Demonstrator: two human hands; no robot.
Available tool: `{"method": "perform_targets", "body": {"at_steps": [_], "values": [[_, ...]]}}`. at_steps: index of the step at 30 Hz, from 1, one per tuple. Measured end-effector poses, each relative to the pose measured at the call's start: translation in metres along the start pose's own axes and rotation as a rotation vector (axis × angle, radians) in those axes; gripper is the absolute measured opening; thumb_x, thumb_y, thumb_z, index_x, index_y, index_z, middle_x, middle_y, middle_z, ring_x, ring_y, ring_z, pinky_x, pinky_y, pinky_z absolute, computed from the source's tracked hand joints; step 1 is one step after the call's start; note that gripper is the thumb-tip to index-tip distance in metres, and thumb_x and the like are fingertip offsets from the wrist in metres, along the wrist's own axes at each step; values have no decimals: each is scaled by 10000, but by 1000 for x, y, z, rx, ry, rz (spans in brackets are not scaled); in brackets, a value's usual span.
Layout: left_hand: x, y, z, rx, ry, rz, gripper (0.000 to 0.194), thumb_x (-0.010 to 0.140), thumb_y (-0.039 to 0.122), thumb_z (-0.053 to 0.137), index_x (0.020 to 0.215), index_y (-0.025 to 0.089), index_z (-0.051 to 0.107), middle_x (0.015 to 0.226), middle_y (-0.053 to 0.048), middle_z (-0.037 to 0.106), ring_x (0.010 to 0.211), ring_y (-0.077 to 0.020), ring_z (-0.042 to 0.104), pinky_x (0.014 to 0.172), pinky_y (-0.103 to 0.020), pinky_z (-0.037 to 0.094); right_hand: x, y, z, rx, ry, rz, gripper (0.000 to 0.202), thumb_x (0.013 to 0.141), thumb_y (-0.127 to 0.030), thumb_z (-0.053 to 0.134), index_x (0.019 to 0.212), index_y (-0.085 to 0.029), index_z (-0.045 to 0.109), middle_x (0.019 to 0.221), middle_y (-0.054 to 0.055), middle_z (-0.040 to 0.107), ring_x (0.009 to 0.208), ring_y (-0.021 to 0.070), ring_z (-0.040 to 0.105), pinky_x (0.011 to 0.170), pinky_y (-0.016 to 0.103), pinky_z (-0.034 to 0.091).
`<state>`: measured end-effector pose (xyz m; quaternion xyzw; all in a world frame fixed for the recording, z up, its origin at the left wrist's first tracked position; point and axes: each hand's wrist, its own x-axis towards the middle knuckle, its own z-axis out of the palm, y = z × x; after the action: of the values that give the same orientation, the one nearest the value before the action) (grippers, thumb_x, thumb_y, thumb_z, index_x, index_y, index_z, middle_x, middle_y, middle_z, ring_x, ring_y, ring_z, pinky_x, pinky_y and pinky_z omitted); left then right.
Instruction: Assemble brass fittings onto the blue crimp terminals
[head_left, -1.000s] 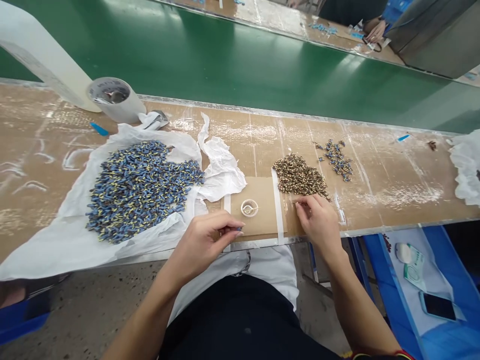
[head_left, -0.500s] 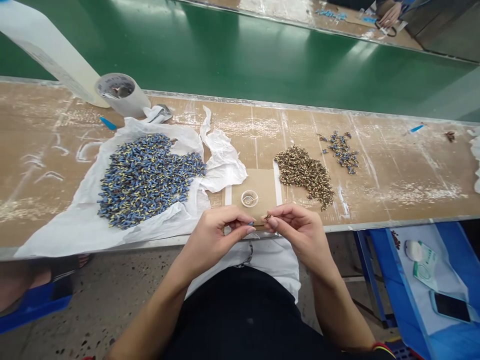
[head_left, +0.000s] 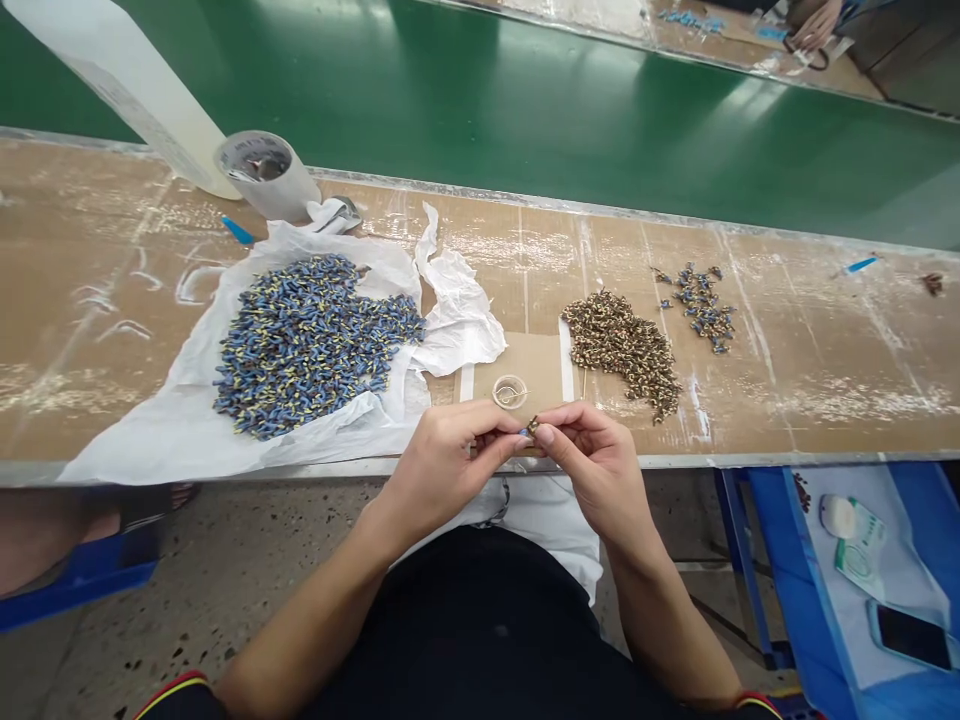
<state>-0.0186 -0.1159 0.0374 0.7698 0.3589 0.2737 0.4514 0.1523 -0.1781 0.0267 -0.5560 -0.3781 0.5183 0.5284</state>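
My left hand [head_left: 454, 455] is closed in a pinch on a small blue piece [head_left: 523, 432]. Opposite it, my right hand [head_left: 592, 455] pinches a small brown-and-gold piece [head_left: 533, 424]. The two pieces meet between my fingertips, above the table's front edge; whether they are joined I cannot tell. Just beyond my fingers is a small clear round cup [head_left: 510, 392] with a thin stick in it, standing on a cardboard sheet [head_left: 532, 355]. A heap of blue-and-yellow pieces [head_left: 315, 345] lies on white paper to the left. Brown-and-gold pieces [head_left: 622, 345] are heaped to the right.
Beyond the right heap lies a smaller cluster of blue-and-brown pieces [head_left: 705, 305]. A wide tape roll [head_left: 268, 175] stands at the back left. Blue fabric at the lower right holds a phone [head_left: 911, 635]. Another person's hand [head_left: 817, 25] shows at the far bench.
My hands have come together, so the blue piece and the brown-and-gold piece now meet. The whole view has shifted slightly, with the table things appearing further right.
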Motion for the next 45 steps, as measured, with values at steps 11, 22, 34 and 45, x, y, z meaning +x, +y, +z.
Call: {"method": "perform_targets", "body": {"at_steps": [11, 22, 34, 45], "values": [[0, 1, -1, 106, -3, 79, 119, 921, 182, 601, 843, 158, 688, 737, -5, 665, 657, -119, 587, 635, -231, 425, -4, 5, 1, 14, -36, -55, 81, 867, -274, 703, 866, -206, 659, 852, 14, 658, 774, 135, 636, 688, 256, 542], [-5, 15, -10, 412, -51, 204, 170, 907, 108, 542, 747, 156, 573, 672, 12, 566, 597, -126, 510, 579, -249, 351, -10, 7, 5, 104, -153, -46, 126, 900, -224, 665, 801, -193, 594, 837, -4, 568, 692, 94, 550, 637, 231, 464], [-8, 15, -14, 479, -185, 144, 171, 859, 35, 545, 747, 162, 560, 662, 14, 546, 604, -142, 500, 581, -265, 323, -6, 20, 2, 103, -285, -16, 166, 920, -240, 640, 802, -198, 531, 805, -14, 554, 687, 103, 541, 642, 247, 438], [-11, 5, -13, 286, -210, 89, 133, 969, 189, 527, 1092, 173, 574, 994, -44, 646, 895, -174, 594, 753, -260, 433, -5, 12, 5, 121, -133, -17, 73, 920, -246, 644, 880, -200, 603, 890, 3, 597, 780, 109, 593, 709, 234, 494]]}}
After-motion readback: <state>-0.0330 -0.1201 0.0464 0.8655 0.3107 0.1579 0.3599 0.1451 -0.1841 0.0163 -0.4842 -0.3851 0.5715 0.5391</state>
